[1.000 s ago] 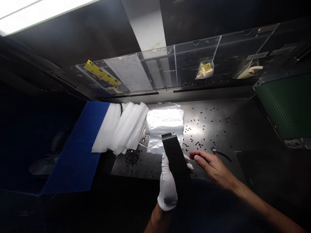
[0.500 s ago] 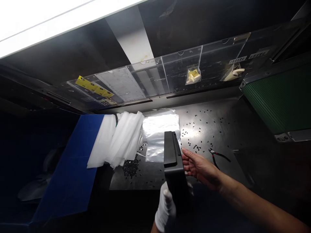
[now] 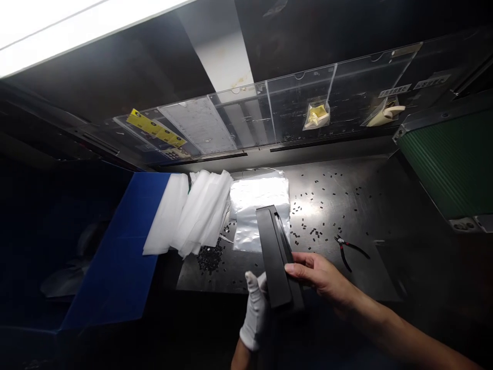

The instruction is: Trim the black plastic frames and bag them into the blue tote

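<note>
Case (image 3: pixel 271 257) of black material, long and narrow, is held up in the air over the near edge of the metal table (image 3: pixel 370 277), tilted, with a raised panel along its face and a slot running down the right side of that panel. The bare right hand (image 3: pixel 325 277) pinches its right side, thumb on the front by the slot and the other fingers around the far side. The gloved left hand (image 3: pixel 254 311) is at the left side of the case, its thumb raised and apart from it; the rest of its fingers are partly hidden, so I cannot tell how firmly they hold.

As for progress, handling of this one case looks to be under way and not finished. No bag or sheet is around it: the clear bags (image 3: pixel 246 231) lie flat in a stack beyond it, and the white sheets (image 3: pixel 206 210) lie to the left of them. The pliers (image 3: pixel 341 243) rest open on the table to the right, touched by neither hand. Small black bits (image 3: pixel 210 259) are heaped at the near left, with more scattered over the right. Whether anything on the case itself is trimmed, fitted or complete cannot be told at this angle.
</note>
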Motion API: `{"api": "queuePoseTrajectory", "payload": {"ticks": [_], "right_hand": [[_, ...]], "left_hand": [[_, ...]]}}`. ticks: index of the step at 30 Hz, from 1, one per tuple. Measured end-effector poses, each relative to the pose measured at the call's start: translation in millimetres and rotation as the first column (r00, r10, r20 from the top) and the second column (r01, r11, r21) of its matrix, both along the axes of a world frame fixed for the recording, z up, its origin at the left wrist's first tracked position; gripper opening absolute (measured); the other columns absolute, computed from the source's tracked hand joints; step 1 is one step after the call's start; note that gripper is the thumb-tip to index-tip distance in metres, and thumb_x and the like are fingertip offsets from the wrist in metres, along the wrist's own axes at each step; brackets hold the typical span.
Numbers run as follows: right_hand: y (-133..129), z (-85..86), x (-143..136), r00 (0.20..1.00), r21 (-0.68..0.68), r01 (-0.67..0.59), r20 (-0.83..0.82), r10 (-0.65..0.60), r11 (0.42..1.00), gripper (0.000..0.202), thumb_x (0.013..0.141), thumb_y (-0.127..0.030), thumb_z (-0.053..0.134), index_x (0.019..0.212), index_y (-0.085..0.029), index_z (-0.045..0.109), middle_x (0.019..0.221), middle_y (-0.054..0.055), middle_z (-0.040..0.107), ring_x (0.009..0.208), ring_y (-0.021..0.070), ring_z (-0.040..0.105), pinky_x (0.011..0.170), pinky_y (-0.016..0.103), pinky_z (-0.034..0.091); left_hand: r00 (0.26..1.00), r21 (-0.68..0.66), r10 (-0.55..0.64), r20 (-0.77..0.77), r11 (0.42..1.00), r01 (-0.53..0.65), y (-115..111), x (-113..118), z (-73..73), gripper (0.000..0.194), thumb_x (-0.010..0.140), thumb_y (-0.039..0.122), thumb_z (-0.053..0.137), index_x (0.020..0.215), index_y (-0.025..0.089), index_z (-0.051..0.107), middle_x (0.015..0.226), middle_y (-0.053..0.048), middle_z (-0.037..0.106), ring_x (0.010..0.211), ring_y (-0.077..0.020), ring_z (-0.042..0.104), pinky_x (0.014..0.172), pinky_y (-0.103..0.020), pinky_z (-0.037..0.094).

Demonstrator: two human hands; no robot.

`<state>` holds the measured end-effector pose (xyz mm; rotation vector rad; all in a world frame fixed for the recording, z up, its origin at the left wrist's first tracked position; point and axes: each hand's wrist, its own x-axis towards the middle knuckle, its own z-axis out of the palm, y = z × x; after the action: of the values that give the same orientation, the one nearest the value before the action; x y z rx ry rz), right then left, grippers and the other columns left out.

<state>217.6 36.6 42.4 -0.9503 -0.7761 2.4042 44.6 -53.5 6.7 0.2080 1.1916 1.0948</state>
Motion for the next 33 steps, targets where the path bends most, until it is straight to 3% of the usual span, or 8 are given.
{"api": "queuePoseTrajectory", "payload": {"ticks": [3, 9, 13, 15, 17, 24, 28, 33], "right_hand": [[-6.6, -8.5, 2.7, 0.999, 0.051, -0.032, -0.03, 0.034, 0.998, 0.045, 0.087, -0.048, 0.08, 0.121, -0.019, 0.076, 0.109, 0.008, 0.078, 0.102, 0.0229, 0.072, 0.096, 0.034, 0.055], [-15.5, -17.2, 6.7, 0.992, 0.107, -0.125, 0.031, 0.122, 0.986, 0.051, 0.089, -0.049, 0.077, 0.129, -0.019, 0.072, 0.115, 0.011, 0.078, 0.113, 0.0293, 0.071, 0.101, 0.044, 0.056], [-20.3, -17.6, 9.3, 0.988, 0.111, -0.151, 0.029, 0.149, 0.982, 0.054, 0.088, -0.049, 0.078, 0.133, -0.02, 0.07, 0.125, 0.011, 0.075, 0.119, 0.0299, 0.069, 0.107, 0.045, 0.053], [-23.3, -21.4, 10.3, 0.986, 0.116, -0.166, 0.03, 0.164, 0.979, 0.057, 0.087, -0.047, 0.08, 0.136, -0.021, 0.068, 0.13, 0.011, 0.073, 0.122, 0.0302, 0.068, 0.11, 0.046, 0.052], [-26.9, -28.9, 11.9, 0.982, 0.131, -0.187, 0.058, 0.18, 0.974, 0.061, 0.087, -0.046, 0.08, 0.141, -0.023, 0.064, 0.137, 0.011, 0.069, 0.127, 0.0314, 0.065, 0.114, 0.049, 0.049], [-35.7, -61.1, 22.2, 0.903, 0.284, -0.3, 0.392, 0.175, 0.911, 0.08, 0.082, -0.05, 0.083, 0.151, -0.021, 0.055, 0.156, 0.014, 0.054, 0.148, 0.0362, 0.046, 0.127, 0.06, 0.027], [-29.1, -58.6, 26.2, 0.914, 0.337, -0.341, 0.336, 0.227, 0.878, 0.079, 0.084, -0.051, 0.081, 0.152, -0.02, 0.054, 0.155, 0.015, 0.055, 0.147, 0.0352, 0.047, 0.127, 0.057, 0.029], [-16.3, -46.3, 31.1, 0.906, 0.354, -0.348, 0.366, 0.214, 0.868, 0.08, 0.087, -0.058, 0.076, 0.154, -0.023, 0.052, 0.159, 0.015, 0.05, 0.149, 0.0381, 0.044, 0.125, 0.059, 0.032]], "left_hand": [[0.998, -0.005, 0.064, -0.022, 0.998, -0.064, 24.0, 0.9, 7.5, 0.081, 0.093, 0.083, 0.036, 0.113, 0.015, 0.075, 0.095, -0.012, 0.077, 0.104, -0.03, 0.07, 0.1, -0.041, 0.052], [0.977, 0.008, 0.132, 0.166, 0.991, -0.135, 67.1, -0.5, 17.0, 0.081, 0.096, 0.08, 0.031, 0.101, 0.014, 0.077, 0.075, -0.007, 0.071, 0.073, -0.0213, 0.068, 0.077, -0.032, 0.056], [0.956, -0.066, 0.099, 0.277, 0.994, -0.084, 76.2, -0.1, 11.6, 0.095, 0.09, 0.088, 0.029, 0.107, 0.007, 0.075, 0.087, -0.016, 0.075, 0.081, -0.0264, 0.071, 0.08, -0.036, 0.058], [0.941, -0.094, 0.089, 0.325, 0.994, -0.062, 78.5, 0.8, 9.9, 0.103, 0.084, 0.094, 0.03, 0.108, 0.004, 0.075, 0.092, -0.021, 0.075, 0.088, -0.0311, 0.072, 0.084, -0.041, 0.059], [0.92, -0.096, 0.109, 0.377, 0.992, -0.078, 80.2, 1.9, 11.8, 0.099, 0.084, 0.092, 0.034, 0.107, 0.005, 0.074, 0.094, -0.022, 0.075, 0.088, -0.0313, 0.073, 0.084, -0.042, 0.059], [0.891, -0.016, 0.146, 0.43, 0.988, -0.154, 73.0, 7.7, 32.5, 0.076, 0.091, 0.078, 0.05, 0.113, 0.008, 0.071, 0.097, -0.015, 0.073, 0.093, -0.0262, 0.071, 0.096, -0.04, 0.054], [0.926, 0.044, 0.115, 0.36, 0.989, -0.14, 59.9, 12.9, 39.0, 0.075, 0.096, 0.073, 0.046, 0.12, 0.007, 0.071, 0.104, -0.016, 0.074, 0.105, -0.0289, 0.069, 0.11, -0.044, 0.047], [0.977, 0.121, 0.025, 0.212, 0.991, -0.051, 45.2, 17.6, 48.7, 0.074, 0.102, 0.069, 0.034, 0.123, 0.009, 0.073, 0.115, -0.018, 0.074, 0.118, -0.0338, 0.065, 0.105, -0.044, 0.049]]}}
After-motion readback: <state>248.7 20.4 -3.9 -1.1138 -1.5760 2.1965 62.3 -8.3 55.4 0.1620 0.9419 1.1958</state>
